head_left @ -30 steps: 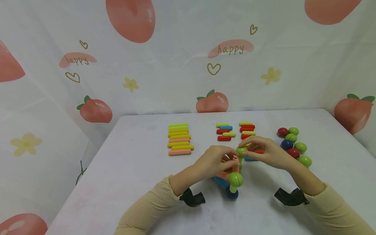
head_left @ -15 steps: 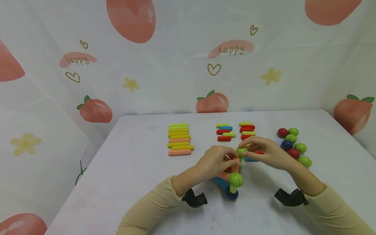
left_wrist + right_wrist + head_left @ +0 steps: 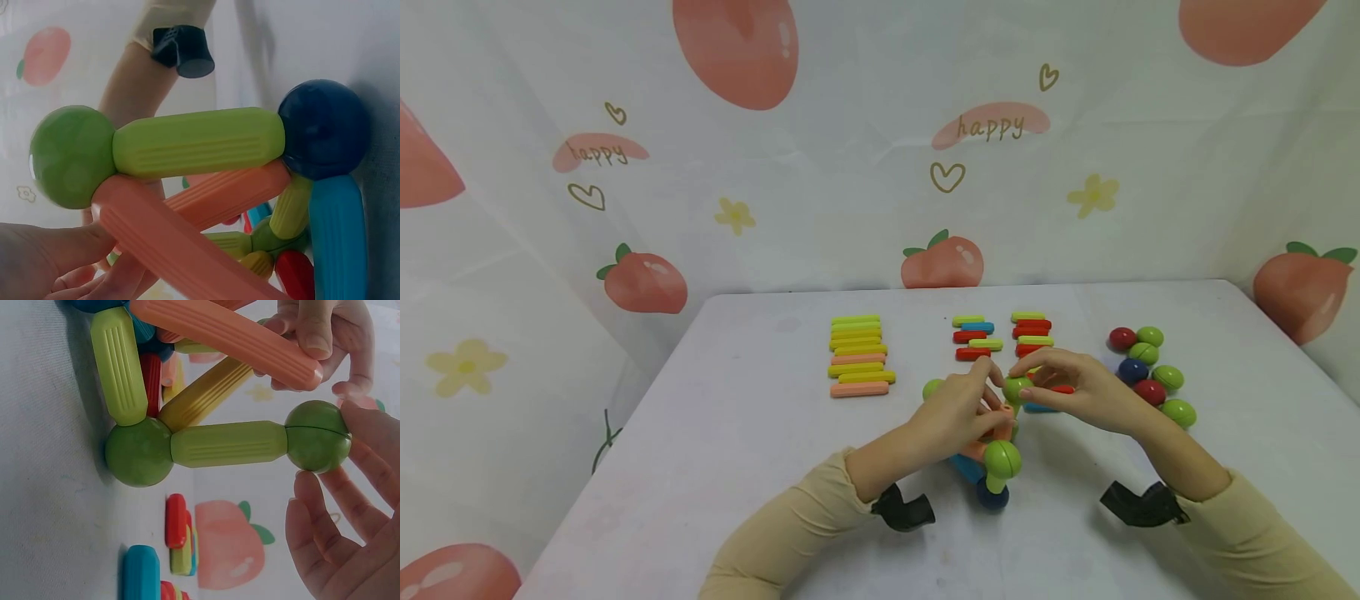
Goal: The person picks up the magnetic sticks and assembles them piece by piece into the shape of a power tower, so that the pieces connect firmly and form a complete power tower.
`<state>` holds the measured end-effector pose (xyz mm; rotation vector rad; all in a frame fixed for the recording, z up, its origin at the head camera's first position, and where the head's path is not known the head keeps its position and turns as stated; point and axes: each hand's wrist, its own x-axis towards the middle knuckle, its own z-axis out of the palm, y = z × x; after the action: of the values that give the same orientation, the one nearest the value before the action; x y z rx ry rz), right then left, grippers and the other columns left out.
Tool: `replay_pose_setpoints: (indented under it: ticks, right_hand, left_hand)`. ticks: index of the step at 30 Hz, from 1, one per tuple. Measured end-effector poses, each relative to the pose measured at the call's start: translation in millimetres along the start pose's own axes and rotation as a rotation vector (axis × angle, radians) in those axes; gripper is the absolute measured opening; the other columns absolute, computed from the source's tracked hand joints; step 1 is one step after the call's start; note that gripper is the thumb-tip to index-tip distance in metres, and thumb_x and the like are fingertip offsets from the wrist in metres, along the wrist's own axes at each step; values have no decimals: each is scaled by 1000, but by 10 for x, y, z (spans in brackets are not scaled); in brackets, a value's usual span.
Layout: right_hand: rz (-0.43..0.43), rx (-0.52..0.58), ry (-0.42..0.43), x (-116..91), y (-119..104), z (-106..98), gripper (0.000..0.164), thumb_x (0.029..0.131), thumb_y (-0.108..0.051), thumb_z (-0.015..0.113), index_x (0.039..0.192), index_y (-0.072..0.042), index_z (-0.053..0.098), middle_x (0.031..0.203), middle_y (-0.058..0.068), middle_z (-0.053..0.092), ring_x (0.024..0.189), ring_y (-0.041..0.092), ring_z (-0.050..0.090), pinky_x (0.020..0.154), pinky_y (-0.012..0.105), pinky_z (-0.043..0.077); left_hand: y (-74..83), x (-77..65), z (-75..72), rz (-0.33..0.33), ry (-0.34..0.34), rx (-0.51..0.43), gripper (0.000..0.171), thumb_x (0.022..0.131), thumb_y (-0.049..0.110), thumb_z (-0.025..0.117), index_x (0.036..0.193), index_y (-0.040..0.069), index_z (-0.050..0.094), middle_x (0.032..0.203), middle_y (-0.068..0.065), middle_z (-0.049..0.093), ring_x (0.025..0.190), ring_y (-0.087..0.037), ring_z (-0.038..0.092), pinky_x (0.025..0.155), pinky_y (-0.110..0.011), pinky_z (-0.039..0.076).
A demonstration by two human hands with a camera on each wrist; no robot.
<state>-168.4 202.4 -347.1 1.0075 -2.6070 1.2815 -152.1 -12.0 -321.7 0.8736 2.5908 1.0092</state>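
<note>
A frame of ribbed magnetic rods and balls stands on the table between both hands. My left hand (image 3: 951, 412) holds an orange rod (image 3: 231, 340) near its free end, thumb on top, index finger reaching towards a green ball (image 3: 317, 437). That ball caps an upright light green rod (image 3: 228, 444), and my right hand (image 3: 1078, 387) pinches it between thumb and fingertips. A gap shows between the orange rod's end and this ball. At its other end, the orange rod meets a nearer green ball (image 3: 72, 156). Below sit a dark blue ball (image 3: 325, 128) and a blue rod (image 3: 339, 237).
Long yellow, green and orange rods (image 3: 857, 350) lie in a column at the left. Short rods (image 3: 973, 337) in red, blue and green lie behind the frame. Several loose balls (image 3: 1150, 392) are grouped at the right. A patterned cloth (image 3: 820, 167) hangs behind the table (image 3: 760, 500).
My left hand has shifted slightly right, its index finger lifting towards the green ball. Another green ball now shows behind the left hand. My right hand has stayed in place.
</note>
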Motion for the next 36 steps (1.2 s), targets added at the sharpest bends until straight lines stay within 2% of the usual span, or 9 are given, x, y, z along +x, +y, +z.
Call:
replay_pose_setpoints:
  ticks: [4, 12, 18, 23, 27, 31, 36]
  right_hand:
    - [10, 3, -1, -2, -1, 1, 24, 84, -7, 66, 108, -11, 64, 102, -6, 63, 85, 0, 59, 76, 17, 52]
    - [-6, 4, 7, 1, -4, 3, 24, 84, -6, 66, 108, -11, 64, 102, -9, 63, 83, 1, 59, 75, 18, 52]
    - [-3, 7, 0, 6, -5, 6, 24, 84, -7, 66, 108, -12, 64, 101, -11, 63, 84, 1, 59, 75, 18, 52]
    - [-19, 17, -4, 8, -9, 7, 25, 84, -6, 67, 107, -12, 64, 101, -9, 63, 83, 2, 59, 75, 18, 52]
    - [-21, 16, -9, 7, -1, 10, 24, 84, -6, 66, 107, -12, 64, 101, -8, 64, 83, 2, 60, 75, 19, 52]
    - [1, 3, -13, 6, 1, 12, 24, 84, -8, 67, 108, -13, 64, 101, -7, 64, 84, 1, 60, 75, 19, 53]
    - [1, -6, -10, 7, -9, 15, 23, 84, -9, 67, 107, -14, 64, 100, -5, 65, 85, 1, 59, 76, 19, 52]
  left_hand:
    - [10, 22, 24, -16, 5, 9, 31, 89, 23, 62, 108, 11, 42, 100, -7, 71, 78, -7, 66, 61, -8, 49]
    - [9, 38, 62, 0, 37, 55, 28, 88, 22, 63, 99, 9, 41, 95, -7, 71, 65, -2, 60, 52, -8, 45]
    - [-5, 53, 86, 24, 56, 97, 26, 89, 21, 62, 97, 9, 41, 91, -6, 70, 61, -2, 57, 51, -7, 43]
    - [-7, 62, 94, 20, 54, 92, 28, 89, 21, 63, 99, 9, 40, 90, -6, 70, 60, -2, 56, 50, -9, 42]
    - [-4, 52, 84, 4, 45, 58, 29, 89, 22, 63, 104, 10, 42, 96, -7, 71, 71, -5, 64, 57, -7, 46]
    - [11, -2, 2, 12, 59, 48, 31, 88, 22, 64, 113, 10, 49, 104, -7, 70, 85, -9, 68, 68, -9, 50]
    - [-26, -82, -212, 101, 140, 16, 30, 86, 19, 67, 113, 7, 59, 109, -6, 67, 91, -15, 68, 76, -16, 54]
